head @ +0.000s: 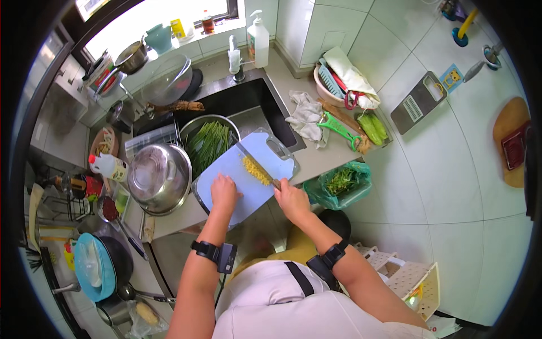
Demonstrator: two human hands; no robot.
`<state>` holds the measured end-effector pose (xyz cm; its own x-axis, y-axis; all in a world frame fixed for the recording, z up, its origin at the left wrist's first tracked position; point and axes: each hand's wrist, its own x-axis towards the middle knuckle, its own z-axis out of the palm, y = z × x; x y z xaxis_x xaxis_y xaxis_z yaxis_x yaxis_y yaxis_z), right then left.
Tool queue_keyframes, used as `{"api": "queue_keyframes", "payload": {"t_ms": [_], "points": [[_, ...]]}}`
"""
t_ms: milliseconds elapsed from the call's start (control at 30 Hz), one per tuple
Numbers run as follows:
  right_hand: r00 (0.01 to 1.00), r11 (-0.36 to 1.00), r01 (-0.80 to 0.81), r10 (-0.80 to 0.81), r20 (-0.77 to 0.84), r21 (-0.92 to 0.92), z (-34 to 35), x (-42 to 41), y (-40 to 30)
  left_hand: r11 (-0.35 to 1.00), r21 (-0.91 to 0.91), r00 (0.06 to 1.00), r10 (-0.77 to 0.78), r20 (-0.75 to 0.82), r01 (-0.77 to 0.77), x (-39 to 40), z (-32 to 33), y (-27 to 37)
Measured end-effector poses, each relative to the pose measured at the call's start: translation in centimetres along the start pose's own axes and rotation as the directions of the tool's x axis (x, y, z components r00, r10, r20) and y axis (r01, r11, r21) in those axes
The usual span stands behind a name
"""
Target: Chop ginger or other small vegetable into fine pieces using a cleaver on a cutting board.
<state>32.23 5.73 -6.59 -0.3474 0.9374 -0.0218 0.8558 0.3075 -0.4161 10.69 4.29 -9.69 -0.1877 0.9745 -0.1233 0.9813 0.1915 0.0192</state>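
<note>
My right hand (292, 199) is closed around the handle of a kitchen knife (259, 166). Its blade lies across a pale blue plastic cutting board (211, 186), along the right side of a pile of finely chopped yellow food (254, 171). On the board's left part rests my left hand (224, 190), fingers curled; whether it grips anything is not clear. The board sits over the counter edge and partly over the black sink (271, 93). Behind it, a metal bowl (230, 120) in the sink holds long green leafy stalks (211, 142).
An upturned steel bowl (159, 178) stands left of the board. To the right are a crumpled cloth (307, 118), a green peeler (338, 127) and green peppers (372, 127). A green bag of plant scraps (341, 182) hangs below the counter edge. A ladle (127, 233) lies at left.
</note>
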Motion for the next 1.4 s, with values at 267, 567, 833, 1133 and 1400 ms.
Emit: {"api": "queue_keyframes", "payload": {"t_ms": [267, 567, 833, 1133, 1400], "points": [[1.000, 0.999, 0.027, -0.028, 0.005, 0.027, 0.0, -0.2, -0.4, 0.999, 0.049, 1.000, -0.001, -0.026, 0.003, -0.5, 0.8, -0.4], [1.000, 0.999, 0.015, -0.016, 0.010, 0.030, 0.0, 0.0, 0.6, 0.999, 0.040, 0.997, -0.023, 0.079, 0.020, 0.0, -0.2, 0.3], [0.999, 0.999, -0.011, 0.009, 0.046, 0.041, -0.1, 0.2, 0.4, 1.000, -0.009, 1.000, -0.017, -0.017, 0.017, -0.1, 0.7, -0.2], [0.999, 0.999, -0.022, 0.021, 0.039, 0.033, -0.1, 0.1, 0.6, 1.000, 0.018, 1.000, 0.001, -0.017, -0.001, 0.0, 0.4, 0.0], [1.000, 0.998, 0.025, -0.025, -0.005, 0.059, 0.0, 0.1, 0.5, 0.999, 0.034, 0.991, 0.039, -0.126, -0.035, -0.6, 0.8, -0.4]]}}
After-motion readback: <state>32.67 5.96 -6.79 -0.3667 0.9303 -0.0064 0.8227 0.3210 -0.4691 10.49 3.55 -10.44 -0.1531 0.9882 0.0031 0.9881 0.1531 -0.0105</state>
